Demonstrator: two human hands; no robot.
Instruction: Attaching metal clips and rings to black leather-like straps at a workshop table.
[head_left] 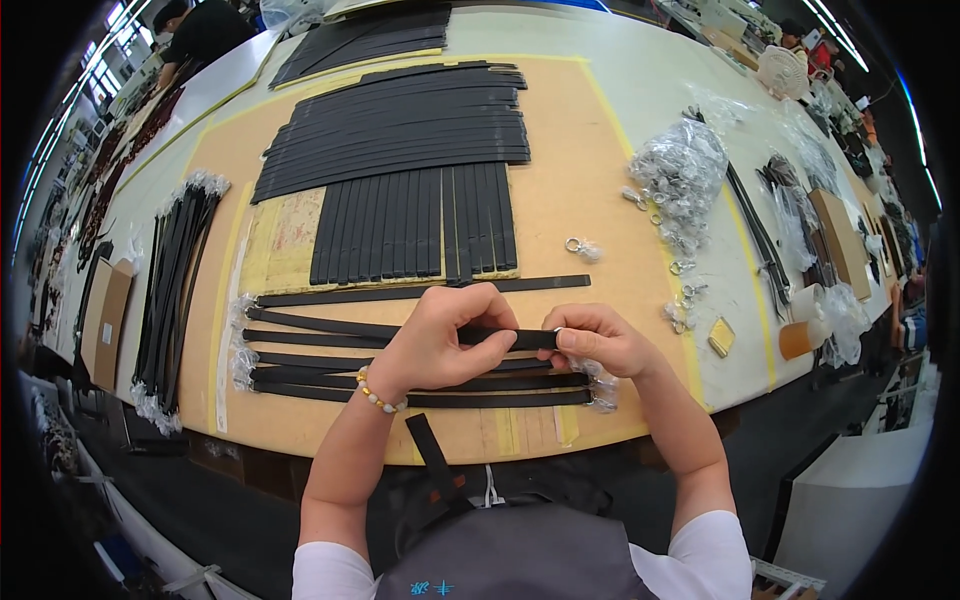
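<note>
A flat black strap is stretched between my two hands over the near middle of the table. My left hand pinches it between thumb and fingers. At the strap's right end, my right hand is closed on the tip; a small shiny bit shows at the fingertips, too hidden to name. Several more black straps lie crosswise beneath my hands, with plastic-wrapped ends at the left. Another plastic-wrapped end lies just below my right hand.
Rows of black straps cover the board beyond my hands. A bundle of straps lies at the left. To the right are a heap of plastic-wrapped metal hardware, a wrapped ring, a yellow block and a tape roll.
</note>
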